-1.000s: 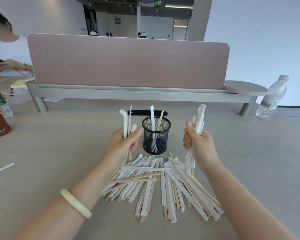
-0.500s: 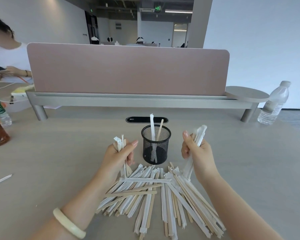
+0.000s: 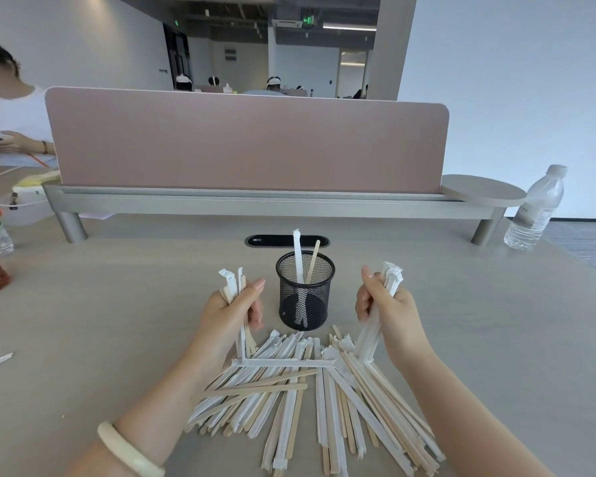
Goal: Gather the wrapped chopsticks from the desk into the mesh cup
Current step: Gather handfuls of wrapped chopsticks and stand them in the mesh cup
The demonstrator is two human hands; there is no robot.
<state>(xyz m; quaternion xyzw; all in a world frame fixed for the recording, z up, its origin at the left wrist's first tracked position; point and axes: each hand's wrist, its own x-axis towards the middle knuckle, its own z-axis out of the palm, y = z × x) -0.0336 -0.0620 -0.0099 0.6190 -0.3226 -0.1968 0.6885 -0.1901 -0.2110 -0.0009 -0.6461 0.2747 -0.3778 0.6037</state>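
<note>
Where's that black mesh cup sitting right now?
The mesh cup stands upright mid-desk in the head view, between the left hand and right hand, just behind the chopstick pile.

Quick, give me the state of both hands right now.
Left hand: closed around a small bundle of wrapped chopsticks, held upright.
Right hand: closed around another bundle of wrapped chopsticks.
</note>
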